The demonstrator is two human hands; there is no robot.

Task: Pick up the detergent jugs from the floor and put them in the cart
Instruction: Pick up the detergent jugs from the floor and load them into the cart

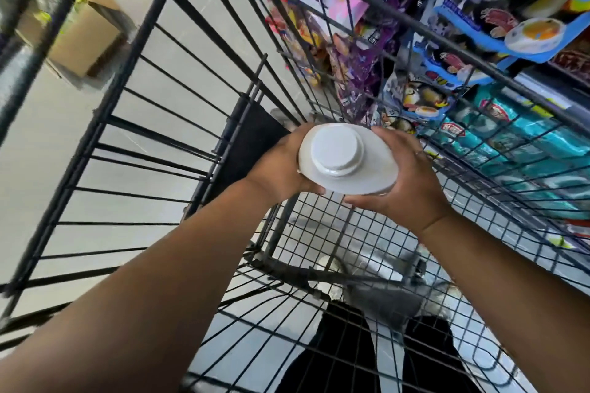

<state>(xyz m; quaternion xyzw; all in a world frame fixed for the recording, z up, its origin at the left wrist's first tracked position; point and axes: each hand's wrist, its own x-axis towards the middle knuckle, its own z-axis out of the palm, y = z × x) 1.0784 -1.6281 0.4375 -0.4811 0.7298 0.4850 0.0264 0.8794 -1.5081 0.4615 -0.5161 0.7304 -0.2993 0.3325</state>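
Observation:
I look straight down on a white detergent jug (pixel 349 164) with a round white cap, upright inside the black wire cart (pixel 178 80). My left hand (pixel 277 166) grips its left side and my right hand (pixel 405 179) grips its right side, fingers curled round the body. The jug is above the cart's wire mesh floor (pixel 322 233); whether it touches the floor is hidden by the jug itself.
Shelves of colourful boxed toys (pixel 498 9) and teal packs (pixel 523 143) run along the right of the cart. A cardboard box (pixel 86 35) stands on the pale floor at upper left. My dark trouser legs (pixel 338 354) show below through the mesh.

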